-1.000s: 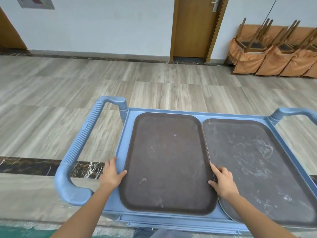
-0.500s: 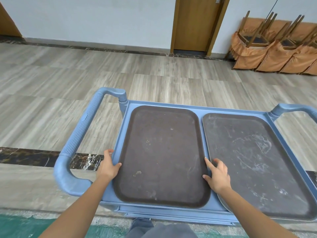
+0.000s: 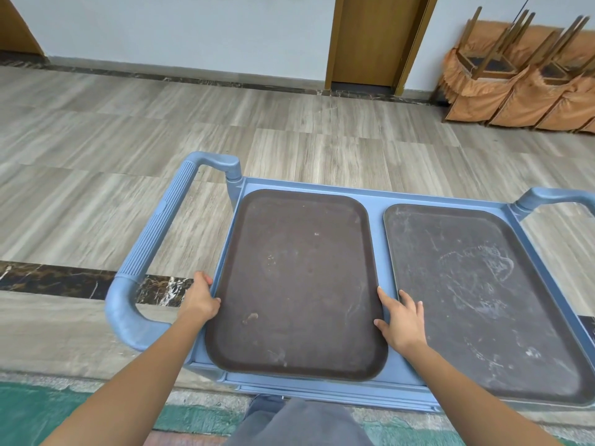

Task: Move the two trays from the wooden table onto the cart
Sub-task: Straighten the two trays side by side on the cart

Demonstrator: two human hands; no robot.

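Two trays lie flat side by side on the top of the blue cart (image 3: 375,198). The brown tray (image 3: 299,278) is on the left and the scuffed grey tray (image 3: 476,294) on the right, with a narrow blue gap between them. My left hand (image 3: 199,299) curls around the brown tray's left rim, thumb on top. My right hand (image 3: 402,320) rests flat with fingers spread at the brown tray's right rim, over the gap. The wooden table is out of view.
The cart has a ribbed handle on its left (image 3: 154,233) and another on its right (image 3: 553,197). Wood-look floor stretches beyond it to a wall with a closed door (image 3: 373,40). Stacked orange-covered chairs (image 3: 521,78) stand at the far right.
The brown tray has slid left off the grey tray's edge, so a gap shows between them. My right hand's fingers have spread out flat. The view has tilted down slightly.
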